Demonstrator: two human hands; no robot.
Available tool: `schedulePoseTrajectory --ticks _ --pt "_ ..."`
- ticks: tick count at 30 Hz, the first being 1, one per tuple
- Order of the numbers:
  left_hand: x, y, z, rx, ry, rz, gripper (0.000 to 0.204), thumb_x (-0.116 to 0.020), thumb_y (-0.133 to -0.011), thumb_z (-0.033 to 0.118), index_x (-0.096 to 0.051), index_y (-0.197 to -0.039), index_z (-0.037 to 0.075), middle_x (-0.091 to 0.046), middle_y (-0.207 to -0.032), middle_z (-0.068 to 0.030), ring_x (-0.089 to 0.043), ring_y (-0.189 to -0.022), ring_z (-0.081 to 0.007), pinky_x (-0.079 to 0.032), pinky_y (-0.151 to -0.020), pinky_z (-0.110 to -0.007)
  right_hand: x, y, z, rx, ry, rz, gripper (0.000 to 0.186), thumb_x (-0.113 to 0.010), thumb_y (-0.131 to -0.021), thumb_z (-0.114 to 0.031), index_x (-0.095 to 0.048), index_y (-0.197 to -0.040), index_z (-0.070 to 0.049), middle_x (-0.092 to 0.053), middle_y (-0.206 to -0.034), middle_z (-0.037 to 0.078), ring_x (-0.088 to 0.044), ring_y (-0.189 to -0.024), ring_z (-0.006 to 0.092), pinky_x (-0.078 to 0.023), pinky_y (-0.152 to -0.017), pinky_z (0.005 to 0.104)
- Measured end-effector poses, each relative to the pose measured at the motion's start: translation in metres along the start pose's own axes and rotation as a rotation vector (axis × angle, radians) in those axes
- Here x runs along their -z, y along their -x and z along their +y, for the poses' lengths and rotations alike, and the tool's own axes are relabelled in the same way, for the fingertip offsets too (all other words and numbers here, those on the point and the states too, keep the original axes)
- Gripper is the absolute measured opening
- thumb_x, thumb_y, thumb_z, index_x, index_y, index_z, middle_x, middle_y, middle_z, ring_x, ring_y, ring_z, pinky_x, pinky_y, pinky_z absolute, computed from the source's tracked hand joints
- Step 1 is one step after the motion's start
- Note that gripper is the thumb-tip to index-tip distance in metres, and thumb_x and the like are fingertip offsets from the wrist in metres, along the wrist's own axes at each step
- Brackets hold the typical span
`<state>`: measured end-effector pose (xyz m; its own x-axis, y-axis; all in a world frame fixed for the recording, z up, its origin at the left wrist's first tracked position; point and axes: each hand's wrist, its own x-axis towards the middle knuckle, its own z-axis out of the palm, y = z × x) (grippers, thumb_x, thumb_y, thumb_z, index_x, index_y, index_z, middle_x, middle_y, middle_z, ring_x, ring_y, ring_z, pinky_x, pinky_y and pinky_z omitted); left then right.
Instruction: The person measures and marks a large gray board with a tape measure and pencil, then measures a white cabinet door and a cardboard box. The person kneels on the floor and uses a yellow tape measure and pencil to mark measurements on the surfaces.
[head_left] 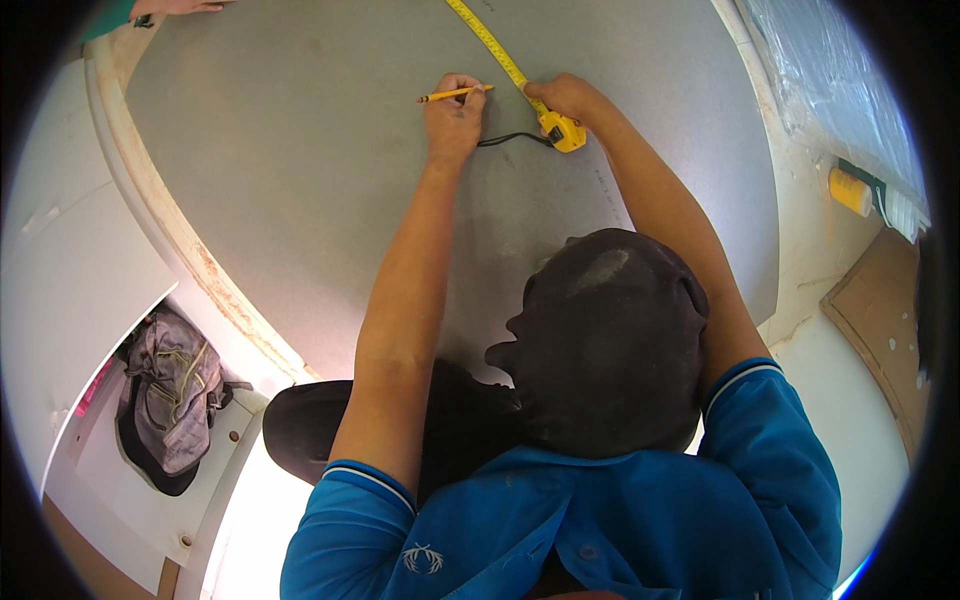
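Observation:
My left hand (pixel 455 122) is closed on a yellow pencil (pixel 435 96), resting on the grey sheet (pixel 250 150) with the pencil tip pointing right, toward the tape blade. My right hand (pixel 575 98) grips a yellow-and-black tape measure (pixel 566 134) and its blade near the case, with the thumb on the blade. The extended yellow blade (pixel 488 42) runs up and left across the sheet, out of the top of the picture. A black strap (pixel 510 137) from the case lies on the sheet between my hands. My dark-clothed knee (pixel 600 340) is below them.
Another person's hand (pixel 175 7) is at the top left edge. A white compartment (pixel 210 470) at the left holds crumpled grey fabric (pixel 165 390). At the right are plastic-wrapped material (pixel 820 70), a yellow cylindrical container (pixel 848 190) and brown cardboard (pixel 865 330).

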<state>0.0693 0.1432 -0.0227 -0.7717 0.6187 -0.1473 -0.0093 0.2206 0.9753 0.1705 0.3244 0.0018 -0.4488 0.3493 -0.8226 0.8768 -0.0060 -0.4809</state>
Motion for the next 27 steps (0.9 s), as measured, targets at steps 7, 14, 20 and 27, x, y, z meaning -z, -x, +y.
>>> schedulePoseTrajectory --ticks 7,14,20,27 --pt "-0.004 0.001 -0.001 -0.042 -0.027 -0.015 0.016 -0.067 -0.094 0.017 -0.065 -0.096 0.001 -0.068 -0.086 -0.0030 -0.060 -0.080 -0.0096 -0.049 -0.074 -0.026 0.000 -0.011 0.009 0.028 0.029 0.016 0.049 -0.066 -0.096 -0.040 -0.068 -0.098 0.009 -0.068 -0.075 0.013 -0.069 -0.056 0.0234 -0.055 -0.052 0.0365" --pt "-0.006 0.003 0.008 -0.029 -0.082 -0.017 0.015 -0.068 -0.093 0.015 -0.065 -0.095 0.001 -0.069 -0.086 -0.0037 -0.061 -0.081 -0.0102 -0.049 -0.076 -0.026 0.000 -0.014 0.009 0.056 0.064 0.017 0.047 -0.067 -0.096 -0.039 -0.067 -0.094 0.008 -0.068 -0.075 0.014 -0.069 -0.057 0.0242 -0.055 -0.052 0.0370" --pt "-0.002 0.005 0.001 -0.019 0.056 -0.004 0.016 -0.069 -0.094 0.016 -0.065 -0.095 0.001 -0.069 -0.086 -0.0040 -0.061 -0.081 -0.0106 -0.049 -0.075 -0.027 -0.002 -0.010 0.006 0.016 0.010 -0.004 0.048 -0.067 -0.095 -0.039 -0.067 -0.095 0.009 -0.068 -0.075 0.015 -0.069 -0.057 0.0252 -0.055 -0.051 0.0384" --pt "-0.002 0.005 0.005 -0.011 0.008 -0.017 0.016 -0.068 -0.094 0.016 -0.064 -0.096 0.000 -0.069 -0.087 -0.0051 -0.062 -0.082 -0.0105 -0.050 -0.076 -0.027 -0.002 -0.020 0.016 0.027 0.100 0.030 0.058 -0.062 -0.091 -0.053 -0.074 -0.091 0.003 -0.074 -0.084 0.017 -0.072 -0.075 0.0293 -0.055 -0.069 0.0428"
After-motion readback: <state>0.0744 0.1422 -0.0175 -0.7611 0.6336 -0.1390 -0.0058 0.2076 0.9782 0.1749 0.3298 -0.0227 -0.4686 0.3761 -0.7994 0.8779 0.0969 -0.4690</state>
